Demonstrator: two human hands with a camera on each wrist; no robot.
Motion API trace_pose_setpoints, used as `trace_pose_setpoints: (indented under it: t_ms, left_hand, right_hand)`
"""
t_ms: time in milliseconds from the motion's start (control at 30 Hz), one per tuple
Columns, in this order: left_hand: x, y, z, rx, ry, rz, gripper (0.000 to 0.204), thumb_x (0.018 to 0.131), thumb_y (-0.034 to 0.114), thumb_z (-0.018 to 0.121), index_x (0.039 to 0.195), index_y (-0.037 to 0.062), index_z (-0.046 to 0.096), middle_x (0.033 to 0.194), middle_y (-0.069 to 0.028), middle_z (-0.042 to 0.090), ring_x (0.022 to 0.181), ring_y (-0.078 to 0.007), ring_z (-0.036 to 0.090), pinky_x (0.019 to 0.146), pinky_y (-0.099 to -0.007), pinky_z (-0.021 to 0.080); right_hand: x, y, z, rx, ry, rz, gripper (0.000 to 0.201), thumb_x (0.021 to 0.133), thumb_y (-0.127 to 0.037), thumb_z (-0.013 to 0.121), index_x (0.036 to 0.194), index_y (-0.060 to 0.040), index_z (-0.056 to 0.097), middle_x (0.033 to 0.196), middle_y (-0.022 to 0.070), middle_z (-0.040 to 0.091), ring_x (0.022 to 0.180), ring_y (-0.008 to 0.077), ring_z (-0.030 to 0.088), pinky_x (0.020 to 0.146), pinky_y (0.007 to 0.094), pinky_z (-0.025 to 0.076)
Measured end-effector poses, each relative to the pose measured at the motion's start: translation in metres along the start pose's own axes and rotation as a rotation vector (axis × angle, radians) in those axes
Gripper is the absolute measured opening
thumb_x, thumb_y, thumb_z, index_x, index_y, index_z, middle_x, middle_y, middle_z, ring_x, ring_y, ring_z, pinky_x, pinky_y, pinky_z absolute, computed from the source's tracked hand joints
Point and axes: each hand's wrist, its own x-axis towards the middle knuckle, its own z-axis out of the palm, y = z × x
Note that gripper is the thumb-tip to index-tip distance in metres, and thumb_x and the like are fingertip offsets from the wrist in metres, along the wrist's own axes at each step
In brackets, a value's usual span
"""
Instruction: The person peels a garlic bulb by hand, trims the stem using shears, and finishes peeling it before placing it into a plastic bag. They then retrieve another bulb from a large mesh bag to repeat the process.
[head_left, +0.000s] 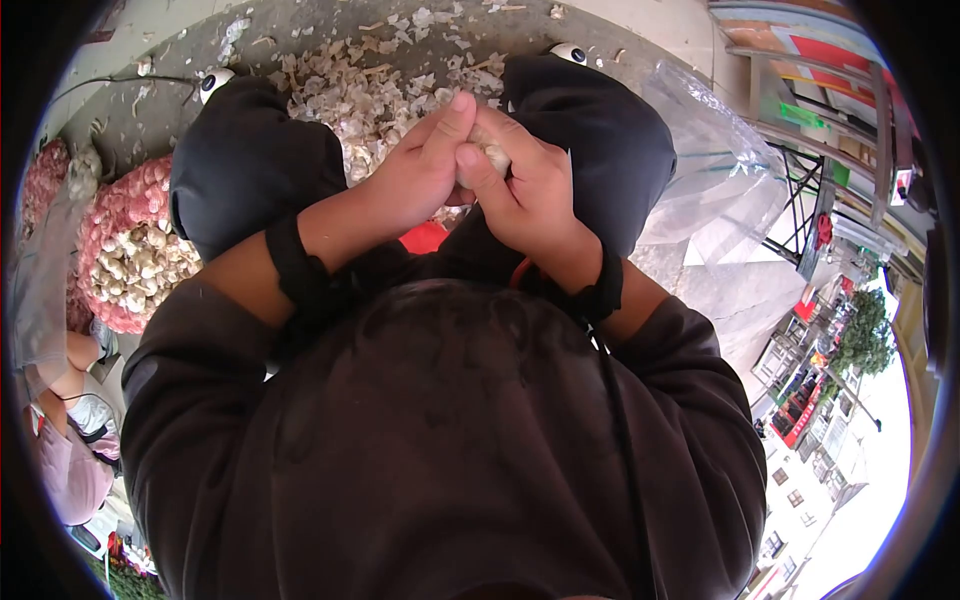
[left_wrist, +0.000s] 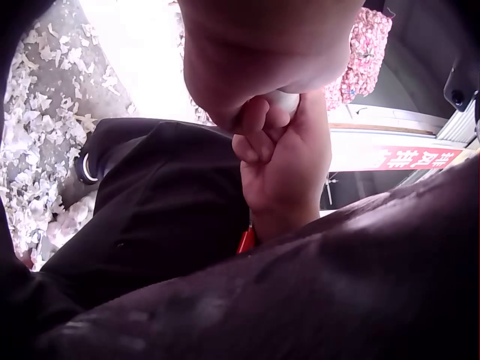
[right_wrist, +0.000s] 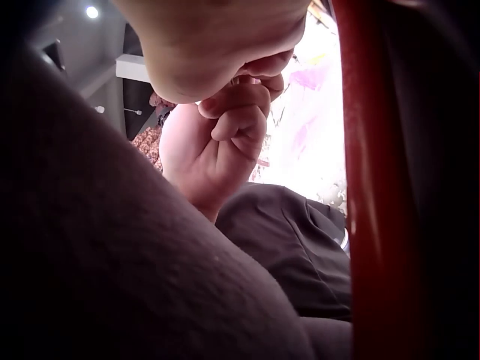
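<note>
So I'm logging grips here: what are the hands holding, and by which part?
Both hands pinch one garlic bulb between them: the left hand grips its left side with thumb and fingers, the right hand its right side and underside.

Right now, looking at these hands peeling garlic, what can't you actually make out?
- The garlic: head view shows only a white sliver; the left hand and right hand cover the rest.
- Left wrist view: the left hand fills the top, blurred; the garlic is barely a pale spot.
- Right wrist view: a red bar and a dark sleeve block most of it.
- The red mesh sack: cut off at the left edge.
</note>
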Motion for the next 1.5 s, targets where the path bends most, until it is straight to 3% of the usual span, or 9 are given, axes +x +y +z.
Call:
trace_pose_setpoints:
  t_ms: [167,433,633,733,867,967,1067,1367,1500]
  left_hand:
    - [-0.002,0.001,0.007,0.023,0.091,0.027,0.060,0.099,0.062,0.028,0.102,0.0084,0.055,0.081,0.0002,0.057,0.066,-0.0074,0.052,0.057,-0.0215,0.046]
    - [0.000,-0.007,0.004,-0.008,0.040,0.081,0.055,0.100,0.058,0.028,0.097,0.0087,0.053,0.077,-0.0010,0.054,0.065,-0.0084,0.054,0.056,-0.0219,0.048]
    - [0.001,-0.005,0.007,-0.138,0.115,-0.018,0.058,0.102,0.054,0.024,0.098,0.0066,0.056,0.077,-0.0029,0.058,0.063,-0.0099,0.055,0.052,-0.0230,0.045]
    - [0.000,-0.005,0.012,-0.138,0.200,0.035,0.057,0.103,0.054,0.025,0.096,0.0067,0.057,0.074,-0.0025,0.056,0.059,-0.0100,0.051,0.050,-0.0229,0.041]
    - [-0.002,0.007,0.006,-0.087,0.066,0.078,0.053,0.102,0.055,0.028,0.105,0.0087,0.055,0.082,-0.0021,0.057,0.065,-0.0083,0.051,0.055,-0.0218,0.043]
    - [-0.007,0.010,0.012,-0.032,0.117,0.091,0.050,0.101,0.054,0.032,0.112,0.0096,0.051,0.089,-0.0032,0.056,0.071,-0.0086,0.054,0.059,-0.0224,0.047]
    - [-0.005,0.007,0.004,-0.008,0.078,0.094,0.050,0.101,0.055,0.033,0.113,0.0102,0.050,0.090,-0.0027,0.055,0.072,-0.0084,0.054,0.059,-0.0223,0.046]
    - [-0.001,0.006,-0.005,-0.102,-0.061,0.145,0.054,0.100,0.057,0.030,0.111,0.0091,0.053,0.083,-0.0003,0.056,0.064,-0.0072,0.051,0.054,-0.0204,0.040]
    - [-0.006,0.018,0.000,-0.196,-0.060,0.137,0.053,0.099,0.056,0.036,0.114,0.0097,0.056,0.083,0.0018,0.057,0.064,-0.0054,0.049,0.051,-0.0195,0.036]
  right_hand:
    - [-0.001,0.004,0.002,-0.001,0.020,-0.020,0.034,0.092,-0.019,0.061,0.118,0.0032,0.060,0.082,0.0200,0.068,0.068,0.0298,0.069,0.061,0.0336,0.053]
    - [-0.004,0.005,0.006,0.037,0.064,-0.017,0.029,0.094,-0.014,0.057,0.114,0.0055,0.062,0.080,0.0202,0.066,0.065,0.0270,0.067,0.061,0.0320,0.052]
    - [-0.005,0.004,0.004,0.011,0.082,0.004,0.026,0.096,-0.013,0.052,0.111,0.0066,0.062,0.081,0.0196,0.067,0.065,0.0268,0.067,0.062,0.0323,0.053]
    - [-0.002,0.004,0.005,0.047,0.067,0.067,0.025,0.097,-0.012,0.050,0.110,0.0063,0.062,0.084,0.0194,0.068,0.066,0.0266,0.068,0.063,0.0326,0.054]
    - [-0.001,-0.005,0.003,0.237,0.070,0.239,0.026,0.098,-0.013,0.049,0.112,0.0062,0.060,0.086,0.0198,0.068,0.069,0.0254,0.070,0.063,0.0331,0.054]
    - [0.002,-0.005,0.001,-0.015,0.011,0.067,0.028,0.100,-0.014,0.048,0.116,0.0069,0.058,0.088,0.0182,0.068,0.068,0.0217,0.069,0.062,0.0311,0.054]
    - [0.001,-0.002,0.001,0.068,-0.003,0.036,0.031,0.101,-0.014,0.046,0.122,0.0073,0.055,0.088,0.0160,0.069,0.068,0.0176,0.068,0.061,0.0282,0.054]
    - [-0.006,-0.008,0.003,0.512,0.047,0.165,0.036,0.103,-0.017,0.043,0.130,0.0051,0.050,0.086,0.0093,0.066,0.067,0.0099,0.063,0.060,0.0231,0.051]
    - [-0.009,-0.003,0.001,0.386,0.054,0.151,0.031,0.102,-0.013,0.043,0.129,0.0004,0.052,0.079,0.0041,0.063,0.062,0.0052,0.056,0.055,0.0221,0.046]
